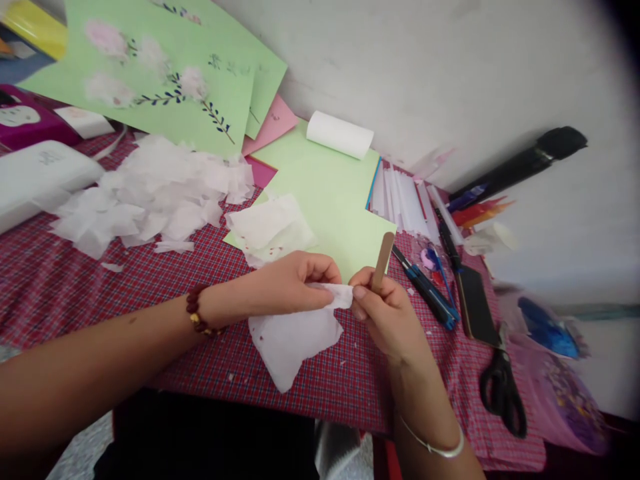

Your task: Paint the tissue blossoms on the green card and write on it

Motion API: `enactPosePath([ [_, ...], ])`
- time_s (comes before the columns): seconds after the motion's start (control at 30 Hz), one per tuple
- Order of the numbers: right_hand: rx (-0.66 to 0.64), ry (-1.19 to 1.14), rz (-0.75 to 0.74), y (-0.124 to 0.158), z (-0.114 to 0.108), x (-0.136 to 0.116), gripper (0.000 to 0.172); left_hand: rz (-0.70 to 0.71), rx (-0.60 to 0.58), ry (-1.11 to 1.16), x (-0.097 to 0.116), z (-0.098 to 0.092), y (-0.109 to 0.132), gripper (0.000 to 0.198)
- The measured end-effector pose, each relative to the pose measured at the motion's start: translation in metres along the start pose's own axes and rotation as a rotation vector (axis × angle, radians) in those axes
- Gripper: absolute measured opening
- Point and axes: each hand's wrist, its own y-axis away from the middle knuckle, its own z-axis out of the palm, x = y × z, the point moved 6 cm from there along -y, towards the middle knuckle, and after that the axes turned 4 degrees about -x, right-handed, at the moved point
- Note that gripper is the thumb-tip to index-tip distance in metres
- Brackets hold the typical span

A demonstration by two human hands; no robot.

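My left hand (300, 283) pinches a small strip of white tissue paper (343, 296) between thumb and fingers. The fingertips of my right hand (383, 313) close on the other end of that strip. A flat wooden craft stick (383, 261) also stands up out of my right hand, held in its curled fingers. Below my hands a larger sheet of white tissue (295, 343) lies on the checked cloth. Just beyond them, more tissue pieces (273, 230) with small red specks rest on a light green paper sheet (330, 193).
A heap of torn tissue (170, 187) lies at the left, below green cards with paper flowers (165, 73). A white roll (340, 135) sits by the wall. On the right are a blue-black cutter (427, 290), a phone (477, 307), black scissors (503, 393) and a pink bin (565, 400).
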Motion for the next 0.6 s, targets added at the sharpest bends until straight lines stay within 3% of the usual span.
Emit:
enactPosePath([
  [0.17, 0.276, -0.142, -0.111, 0.002, -0.025, -0.014, 0.013, -0.11, 0.033, -0.04, -0.009, -0.006, -0.001, 0.014],
  [0.33, 0.522, -0.234, -0.204, 0.009, -0.056, -0.028, 0.017, -0.056, 0.263, 0.036, -0.013, -0.021, -0.003, 0.016],
  [0.43, 0.478, -0.297, -0.24, 0.005, -0.062, -0.029, 0.015, 0.063, 0.372, 0.193, -0.006, -0.027, -0.001, 0.019],
  [0.6, 0.219, -0.328, -0.245, 0.004, -0.052, -0.028, 0.013, 0.244, 0.372, 0.444, 0.01, -0.028, 0.003, 0.019],
])
